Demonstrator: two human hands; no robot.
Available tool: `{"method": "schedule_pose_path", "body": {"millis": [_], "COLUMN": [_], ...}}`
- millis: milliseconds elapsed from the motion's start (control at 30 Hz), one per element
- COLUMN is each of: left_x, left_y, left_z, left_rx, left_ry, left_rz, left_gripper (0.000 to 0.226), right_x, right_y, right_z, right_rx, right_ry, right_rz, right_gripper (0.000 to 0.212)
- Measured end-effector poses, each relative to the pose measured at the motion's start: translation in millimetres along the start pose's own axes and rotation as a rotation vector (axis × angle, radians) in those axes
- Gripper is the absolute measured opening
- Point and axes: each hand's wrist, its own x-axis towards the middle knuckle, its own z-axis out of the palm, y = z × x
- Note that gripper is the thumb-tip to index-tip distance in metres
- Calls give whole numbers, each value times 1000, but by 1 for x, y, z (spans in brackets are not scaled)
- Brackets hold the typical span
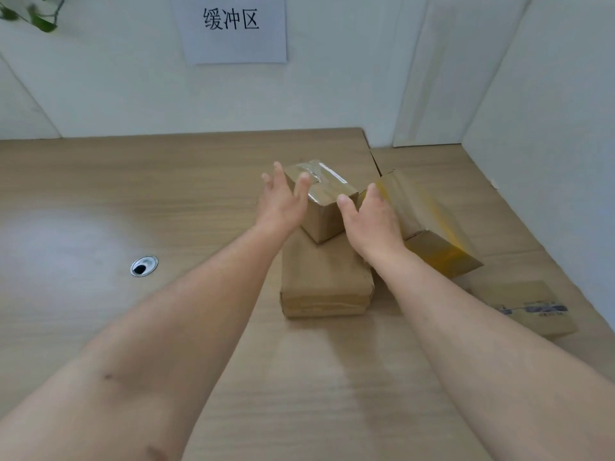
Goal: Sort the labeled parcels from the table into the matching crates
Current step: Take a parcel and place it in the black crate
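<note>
Small parcel (327, 191) sealed in shiny clear tape sits on a flat parcel (324, 281) on a wooden table (133, 194), with a bare hand at each side of it.

The small parcel is turned at an angle on the wider, flatter one, right of the table's middle. The left hand (283, 202) is at its left side, fingers straight and spread, fingertips overlapping its top edge. The right hand (371, 224) is at its right side, fingers straight, between it and a tilted yellow-taped parcel (429, 221) just beside the stack. Neither hand grips anything; whether they touch the small parcel cannot be told. A labeled parcel (522, 307) lies flat further right, nearer the viewer. A round metal cable hole (144, 266) is in the table to the left. A paper sign (231, 26) with Chinese characters hangs on the white wall behind, and green leaves (36, 18) show at the top left corner.
</note>
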Motion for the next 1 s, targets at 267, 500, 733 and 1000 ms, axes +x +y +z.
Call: {"method": "schedule_pose_path", "body": {"millis": [267, 500, 733, 1000], "left_x": [39, 11, -48, -132], "left_y": [-8, -15, -20, -36], "left_z": [7, 3, -11, -39], "left_rx": [-112, -157, -215, -260], "left_ry": [-107, -160, -180, -130], "left_rz": [8, -70, -115, -137], "left_gripper": [68, 68, 37, 25], "right_x": [14, -3, -41, -99], "right_y": [8, 3, -7, -16], "right_z": [21, 21, 13, 8], "right_rx": [66, 179, 262, 269], "right_ry": [-34, -84, -171, -368], "right_rz": [57, 78, 104, 86], "right_gripper": [56, 38, 23, 46]}}
